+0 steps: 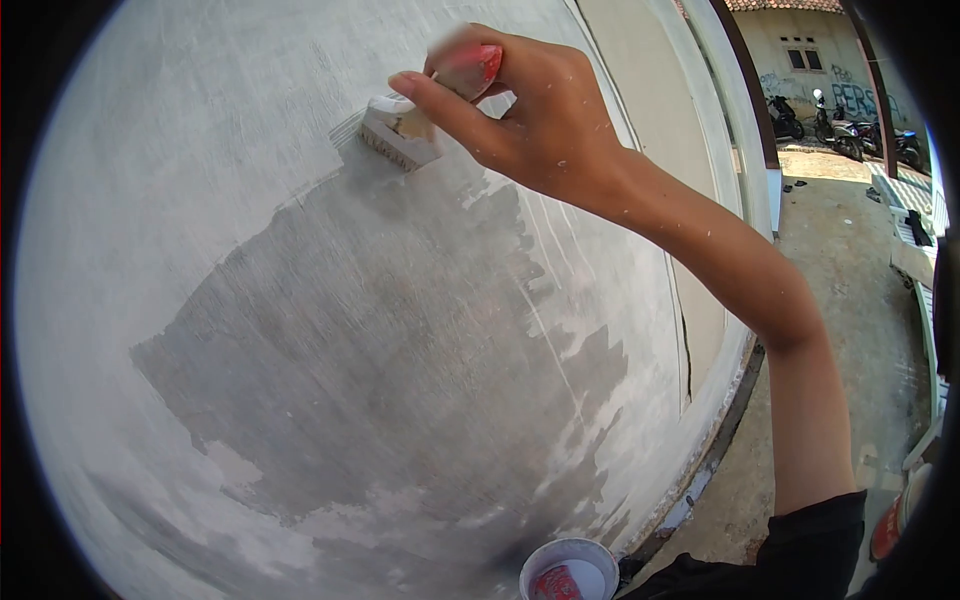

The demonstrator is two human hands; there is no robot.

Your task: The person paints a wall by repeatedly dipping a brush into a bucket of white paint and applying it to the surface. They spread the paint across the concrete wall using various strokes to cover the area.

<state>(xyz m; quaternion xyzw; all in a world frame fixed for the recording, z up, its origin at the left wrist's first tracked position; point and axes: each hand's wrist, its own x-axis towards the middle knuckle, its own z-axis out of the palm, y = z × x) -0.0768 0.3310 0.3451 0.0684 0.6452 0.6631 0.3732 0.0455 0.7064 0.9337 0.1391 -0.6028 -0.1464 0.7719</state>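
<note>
My right hand (pixel 540 110) is raised against the grey wall (pixel 380 330), its fingers closed round the handle of a wide paintbrush (pixel 400 135). Red shows on part of that handle near the fingers. White paint coats the brush, and its bristles touch the wall at the upper edge of a darker, uncoated grey patch. Small white specks dot the hand and forearm. At the bottom of the view is a pale bucket (pixel 524 580) with whitish liquid and something red inside. My left hand does not show.
A concrete path (pixel 840 290) runs along the wall's right side. Several parked motorbikes (pixel 840 130) stand before a far building with graffiti. A dark post (pixel 872 90) and pale slatted structure (pixel 912 240) are at the right. A red container (pixel 888 530) sits low right.
</note>
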